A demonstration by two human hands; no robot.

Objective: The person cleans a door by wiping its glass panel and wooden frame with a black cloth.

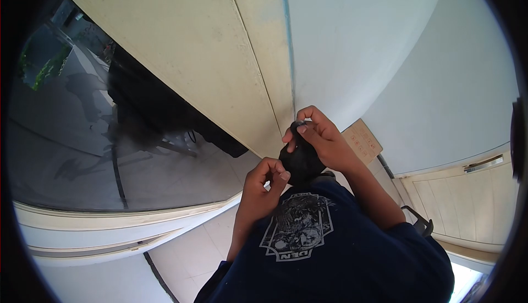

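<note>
A bunched black cloth item (302, 163) hangs in front of the person's dark blue printed shirt (300, 229). My right hand (319, 138) pinches its upper edge, thumb and index finger together, with other fingers behind the fabric. At the item's left side is my left hand (267, 182), its thumb and index finger pressed together; whatever lies between those fingertips is too small to make out.
A cream panel (203, 44) and a pale blue-white surface (352, 44) rise ahead. Dark glass (66, 138) is at the left. A cardboard box (362, 142) stands on the floor beyond my right hand. Wooden cabinet doors (462, 198) are at the right.
</note>
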